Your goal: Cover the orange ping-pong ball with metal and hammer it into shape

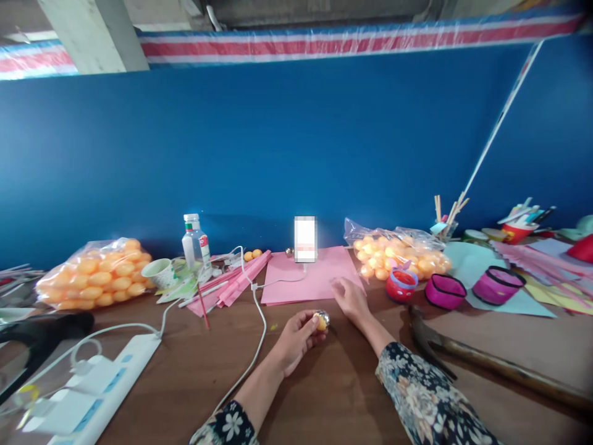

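From the head view, the left hand [296, 339] pinches a small orange ball with a shiny cap [320, 320] between thumb and fingertips just above the brown tabletop [343, 383], while the right hand [351, 298] lies spread and flat, holding nothing, at the near edge of the pink paper [319, 275]. The ball looks light and smooth, so a loose pinch could let it roll toward the white cable [259, 321] or the hammer [445, 352], and the shiny cap may slip off if squeezed unevenly.
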A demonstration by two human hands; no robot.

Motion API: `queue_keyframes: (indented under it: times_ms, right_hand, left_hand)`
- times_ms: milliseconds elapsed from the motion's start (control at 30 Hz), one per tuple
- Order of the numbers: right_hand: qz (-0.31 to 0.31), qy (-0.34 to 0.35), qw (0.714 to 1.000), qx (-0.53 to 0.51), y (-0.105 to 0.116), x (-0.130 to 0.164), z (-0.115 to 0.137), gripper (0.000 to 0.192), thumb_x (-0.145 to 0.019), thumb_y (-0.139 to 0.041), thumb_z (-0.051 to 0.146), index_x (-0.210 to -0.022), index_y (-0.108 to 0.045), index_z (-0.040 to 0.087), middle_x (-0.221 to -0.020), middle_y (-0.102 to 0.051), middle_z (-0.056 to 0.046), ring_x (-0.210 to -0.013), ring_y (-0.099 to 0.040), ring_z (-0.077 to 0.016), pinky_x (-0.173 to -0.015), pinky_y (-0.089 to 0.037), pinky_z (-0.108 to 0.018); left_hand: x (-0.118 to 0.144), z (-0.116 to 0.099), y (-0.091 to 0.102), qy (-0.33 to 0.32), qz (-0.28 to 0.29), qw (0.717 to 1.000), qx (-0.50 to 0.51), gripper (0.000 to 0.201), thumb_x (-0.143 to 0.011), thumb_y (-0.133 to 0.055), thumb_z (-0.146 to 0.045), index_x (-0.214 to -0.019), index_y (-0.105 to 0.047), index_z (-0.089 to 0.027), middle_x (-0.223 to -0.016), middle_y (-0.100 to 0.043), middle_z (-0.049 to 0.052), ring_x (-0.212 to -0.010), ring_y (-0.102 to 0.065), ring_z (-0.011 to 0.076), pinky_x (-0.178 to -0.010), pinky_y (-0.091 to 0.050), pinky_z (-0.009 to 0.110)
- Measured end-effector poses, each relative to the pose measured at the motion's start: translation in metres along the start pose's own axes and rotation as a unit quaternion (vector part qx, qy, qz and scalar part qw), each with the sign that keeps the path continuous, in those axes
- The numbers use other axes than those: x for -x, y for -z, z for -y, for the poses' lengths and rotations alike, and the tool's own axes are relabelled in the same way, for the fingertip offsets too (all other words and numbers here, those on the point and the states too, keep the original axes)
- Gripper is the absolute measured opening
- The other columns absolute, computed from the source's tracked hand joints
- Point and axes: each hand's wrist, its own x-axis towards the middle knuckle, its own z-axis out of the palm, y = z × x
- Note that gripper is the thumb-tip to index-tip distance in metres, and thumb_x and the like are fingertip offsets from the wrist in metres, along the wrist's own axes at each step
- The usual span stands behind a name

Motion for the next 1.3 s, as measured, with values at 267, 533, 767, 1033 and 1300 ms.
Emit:
queue_keyframes:
  times_ms: [267,533,767,1033,1300]
  right_hand:
    - [-0.002,-0.007,1.000,0.009,0.0029,0.0007,0.0050,0.012,-0.077,-0.049,0.020,-0.084,-0.059,0.019,-0.089,-0.067,-0.006,-0.079,-0.062,-0.0182,-0.068,-0.047,-0.027]
    - [0.006,-0.012,1.000,0.013,0.0022,0.0010,0.0025,0.013,-0.078,-0.049,0.020,-0.086,-0.059,0.020,-0.090,-0.066,-0.005,-0.083,-0.061,-0.0176,-0.072,-0.047,-0.026]
    - [0.001,-0.011,1.000,0.012,0.0007,0.0007,0.0017,0.014,-0.078,-0.049,0.020,-0.086,-0.059,0.020,-0.089,-0.066,-0.005,-0.080,-0.062,-0.0174,-0.070,-0.047,-0.026]
    - [-0.003,0.004,1.000,-0.002,0.0002,0.0020,0.0016,0.013,-0.076,-0.049,0.019,-0.085,-0.058,0.018,-0.087,-0.066,-0.006,-0.079,-0.062,-0.0168,-0.070,-0.048,-0.026]
    - [-0.001,0.007,1.000,-0.016,-0.0010,0.0023,0.0001,0.011,-0.074,-0.050,0.018,-0.083,-0.056,0.018,-0.080,-0.065,-0.004,-0.071,-0.061,-0.0158,-0.068,-0.048,-0.026]
  left_hand:
    - [0.0010,-0.0028,-0.0016,0.000,0.001,1.000,0.001,0.025,-0.074,-0.061,-0.031,-0.091,-0.060,-0.013,-0.081,-0.061,0.005,-0.072,-0.058,0.0113,-0.071,-0.046,0.025]
    - [0.0006,-0.0015,-0.0002,-0.001,0.003,1.000,0.001,0.026,-0.074,-0.061,-0.032,-0.092,-0.059,-0.013,-0.083,-0.061,0.005,-0.073,-0.059,0.0115,-0.071,-0.046,0.025]
    - [0.0017,-0.0031,-0.0020,0.007,-0.001,1.000,-0.004,0.026,-0.075,-0.060,-0.032,-0.092,-0.059,-0.013,-0.083,-0.061,0.005,-0.072,-0.058,0.0106,-0.071,-0.046,0.025]
    - [0.0007,-0.0024,-0.0013,0.004,-0.004,1.000,0.008,0.028,-0.072,-0.063,-0.034,-0.092,-0.060,-0.014,-0.083,-0.062,0.005,-0.072,-0.058,0.0107,-0.071,-0.046,0.025]
    - [0.0014,-0.0018,-0.0018,0.002,-0.009,1.000,0.008,0.029,-0.072,-0.062,-0.035,-0.092,-0.060,-0.014,-0.084,-0.061,0.005,-0.073,-0.058,0.0119,-0.072,-0.046,0.026]
